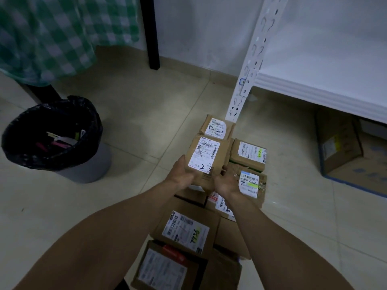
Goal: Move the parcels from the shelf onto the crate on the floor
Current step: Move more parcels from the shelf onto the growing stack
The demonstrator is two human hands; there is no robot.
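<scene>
A small brown parcel (209,158) with a white label marked "2-3" is held between both hands above a pile of parcels on the floor. My left hand (181,174) grips its left side and my right hand (227,182) grips its right lower side. Just beyond it lies a parcel marked "2-1" (216,127). To the right sit two labelled parcels (248,154) (250,185), and nearer me several more (185,231) (165,268). The crate under the pile is hidden. The white shelf (326,65) at the upper right shows no parcels.
A grey bin with a black liner (56,139) stands on the tiled floor at the left. A large cardboard box (343,147) sits under the shelf at the right. A white shelf post (249,65) rises behind the pile. A green checked cloth (52,34) hangs over a dark table leg (151,32).
</scene>
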